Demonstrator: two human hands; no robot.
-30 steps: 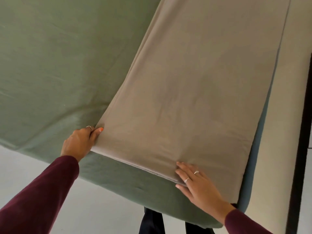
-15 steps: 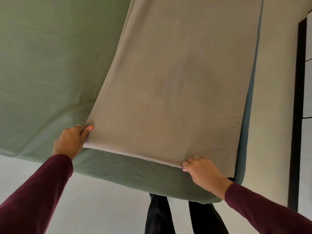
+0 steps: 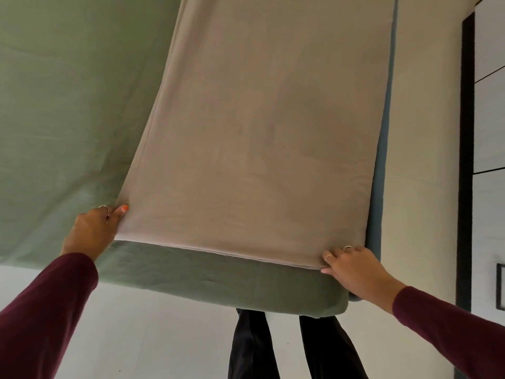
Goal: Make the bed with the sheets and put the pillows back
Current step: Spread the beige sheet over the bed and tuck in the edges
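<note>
1. where the folded beige sheet (image 3: 262,149) lies lengthwise on the bed, it covers the right part of the green fitted sheet (image 3: 68,105), and its near edge sits just short of the mattress edge.
2. left hand (image 3: 91,231): it pinches the near left corner of the beige sheet, thumb with an orange nail on top of the cloth, the other fingers curled beneath the edge. a ring shows on one finger.
3. right hand (image 3: 352,269): it grips the near right corner of the same sheet, fingers curled over the edge, thumb tucked under the fold. two rings show on its fingers.
4. both arms wear dark red sleeves (image 3: 41,318), reaching forward from the bottom corners of the view.
5. green fitted sheet: it wraps down over the near side of the mattress, with light wrinkles along that face and around the left hand.
6. a blue-grey strip (image 3: 382,160) runs along the right side of the bed, between the beige sheet and the pale wall (image 3: 426,132).
7. black trouser legs (image 3: 287,348) stand on the pale floor (image 3: 164,329) just below the mattress edge.
8. a dark vertical frame (image 3: 466,160) with pale panels stands at the far right.
9. no pillows can be seen from this view.
</note>
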